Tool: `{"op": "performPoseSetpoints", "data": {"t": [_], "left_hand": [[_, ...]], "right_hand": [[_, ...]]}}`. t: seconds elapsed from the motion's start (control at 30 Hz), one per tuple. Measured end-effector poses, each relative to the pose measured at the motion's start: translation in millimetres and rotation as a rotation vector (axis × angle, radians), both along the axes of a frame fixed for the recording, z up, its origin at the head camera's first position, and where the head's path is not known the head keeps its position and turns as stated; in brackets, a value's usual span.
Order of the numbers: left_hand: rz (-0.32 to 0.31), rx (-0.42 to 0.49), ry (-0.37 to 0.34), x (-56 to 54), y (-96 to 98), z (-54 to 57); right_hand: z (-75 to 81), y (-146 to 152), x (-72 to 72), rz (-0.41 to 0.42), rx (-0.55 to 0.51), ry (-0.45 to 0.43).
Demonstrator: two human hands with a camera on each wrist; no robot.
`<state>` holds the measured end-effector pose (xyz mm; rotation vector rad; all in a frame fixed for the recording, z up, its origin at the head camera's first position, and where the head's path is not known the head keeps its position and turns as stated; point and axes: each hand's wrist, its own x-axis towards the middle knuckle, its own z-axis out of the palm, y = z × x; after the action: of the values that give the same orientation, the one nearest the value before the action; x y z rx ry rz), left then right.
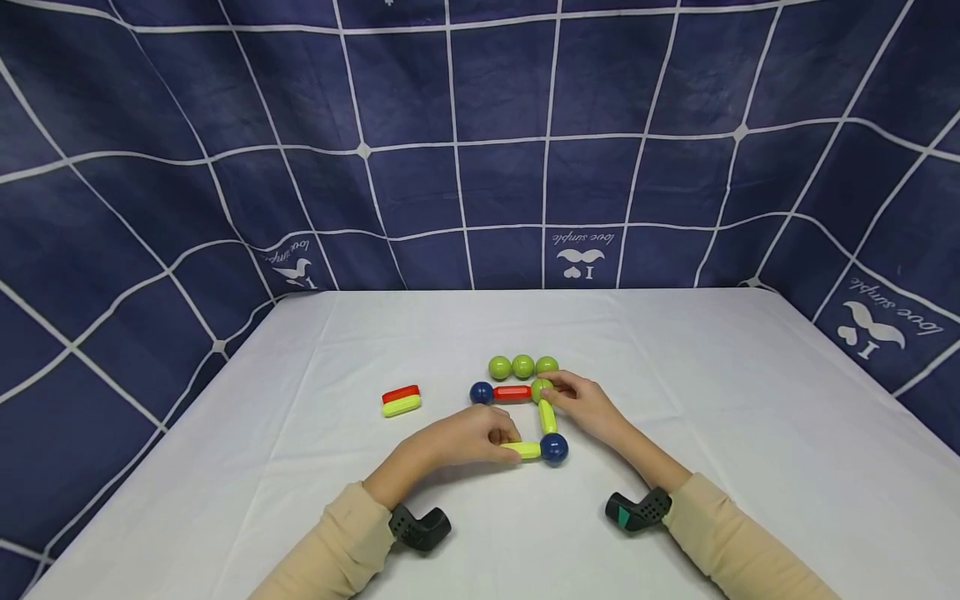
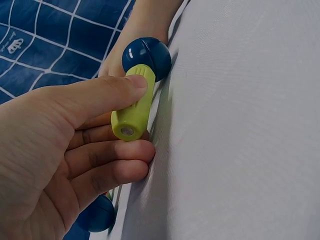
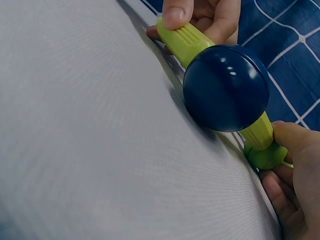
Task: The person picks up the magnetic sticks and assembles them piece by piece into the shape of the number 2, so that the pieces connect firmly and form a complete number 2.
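Note:
On the white table [image 1: 300, 467] lies a chain of magnetic rods and balls. My left hand [image 1: 480, 437] pinches a yellow-green rod [image 1: 522, 450] [image 2: 134, 105] [image 3: 185, 40] whose far end meets a dark blue ball [image 1: 554, 449] [image 2: 146, 56] [image 3: 226, 88]. A second yellow-green rod [image 1: 547, 416] [image 3: 259, 134] runs from that ball up to a green ball [image 1: 541, 389] [image 3: 265, 156], which my right hand [image 1: 581, 400] grips. A red rod [image 1: 512, 392] joins the green ball to another dark blue ball [image 1: 481, 392].
Three loose green balls [image 1: 522, 365] sit in a row just behind the chain. A red rod [image 1: 401, 393] and a yellow-green rod [image 1: 401, 406] lie side by side to the left. A blue checked cloth [image 1: 480, 142] walls in the table on three sides.

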<state>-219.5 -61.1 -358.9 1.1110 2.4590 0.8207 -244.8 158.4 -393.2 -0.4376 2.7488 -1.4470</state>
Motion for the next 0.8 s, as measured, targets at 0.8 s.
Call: {"op": "performPoseSetpoints", "data": {"t": [0.8], "left_hand": [[0.676,0.418,0.306,-35.6,-4.3,-26.0]], "right_hand": [[-1.6,-2,-0.4,-0.001,0.002,-0.001]]}}
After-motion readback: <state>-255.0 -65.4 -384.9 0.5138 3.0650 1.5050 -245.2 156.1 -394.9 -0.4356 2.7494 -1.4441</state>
